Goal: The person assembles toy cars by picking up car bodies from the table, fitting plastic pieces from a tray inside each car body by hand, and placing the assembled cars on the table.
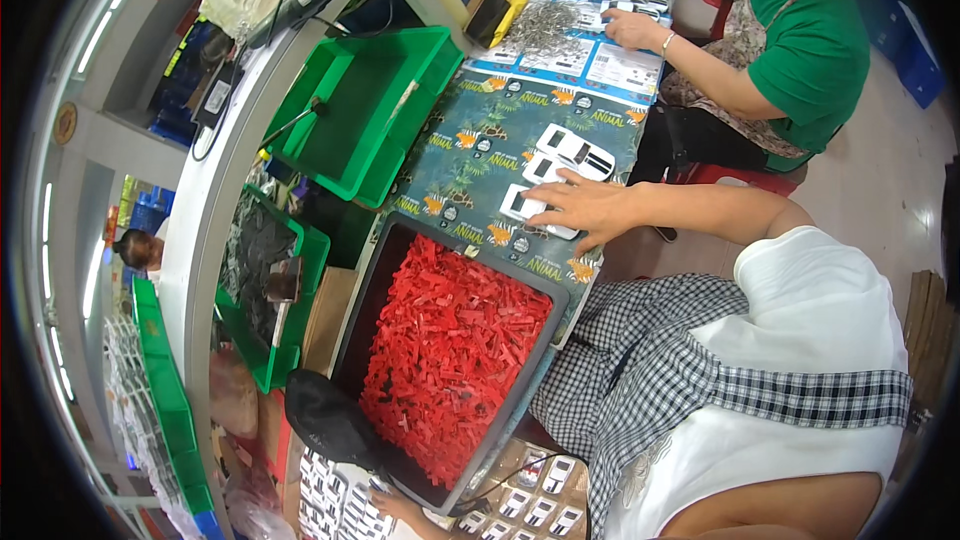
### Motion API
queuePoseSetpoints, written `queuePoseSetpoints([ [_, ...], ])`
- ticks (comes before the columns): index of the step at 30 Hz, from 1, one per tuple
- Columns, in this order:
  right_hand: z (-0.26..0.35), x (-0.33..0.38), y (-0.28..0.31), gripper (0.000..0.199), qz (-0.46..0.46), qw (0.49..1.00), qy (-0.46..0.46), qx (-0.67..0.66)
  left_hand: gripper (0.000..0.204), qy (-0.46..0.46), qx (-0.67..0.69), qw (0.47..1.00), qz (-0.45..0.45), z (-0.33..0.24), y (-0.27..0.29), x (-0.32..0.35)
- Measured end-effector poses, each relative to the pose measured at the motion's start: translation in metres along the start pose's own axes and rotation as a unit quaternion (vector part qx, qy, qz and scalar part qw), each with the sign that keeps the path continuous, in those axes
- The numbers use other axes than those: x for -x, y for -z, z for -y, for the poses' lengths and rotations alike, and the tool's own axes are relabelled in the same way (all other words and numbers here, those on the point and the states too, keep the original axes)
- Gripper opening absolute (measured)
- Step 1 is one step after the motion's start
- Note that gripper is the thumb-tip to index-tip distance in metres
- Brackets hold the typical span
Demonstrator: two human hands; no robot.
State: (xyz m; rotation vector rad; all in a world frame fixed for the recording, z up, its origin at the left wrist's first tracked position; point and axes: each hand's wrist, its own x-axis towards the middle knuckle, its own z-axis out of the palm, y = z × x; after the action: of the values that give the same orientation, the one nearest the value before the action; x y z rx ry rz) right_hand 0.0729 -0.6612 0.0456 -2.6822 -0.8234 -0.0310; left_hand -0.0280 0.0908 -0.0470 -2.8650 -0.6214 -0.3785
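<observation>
Three cars (578, 151) sit above centre, my right hand (585, 205) spread loosely over one; what's done is unclear, but red parts (450, 340) remain plentiful mid-frame.

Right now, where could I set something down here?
The bare patterned cloth between the green bin, paper sheets and white toy cars. A narrower strip separates those cars from the dark tray. It's crowded at the metal bits piled on the sheets, around your right hand and cars, and in the tray of red pieces.
</observation>
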Motion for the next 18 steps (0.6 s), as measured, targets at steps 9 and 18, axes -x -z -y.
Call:
queuePoseSetpoints([
  [9,-0.004,-0.016,-0.022,0.034,-0.291,0.929,-0.126,-0.191,0.054,0.128,0.001,0.991,-0.032,-0.05,0.054,-0.032],
  [18,0.033,-0.05,0.038,0.047,-0.249,0.755,-0.132,-0.593,0.04,-0.235,0.429,0.859,-0.15,-0.31,0.274,-0.006],
])
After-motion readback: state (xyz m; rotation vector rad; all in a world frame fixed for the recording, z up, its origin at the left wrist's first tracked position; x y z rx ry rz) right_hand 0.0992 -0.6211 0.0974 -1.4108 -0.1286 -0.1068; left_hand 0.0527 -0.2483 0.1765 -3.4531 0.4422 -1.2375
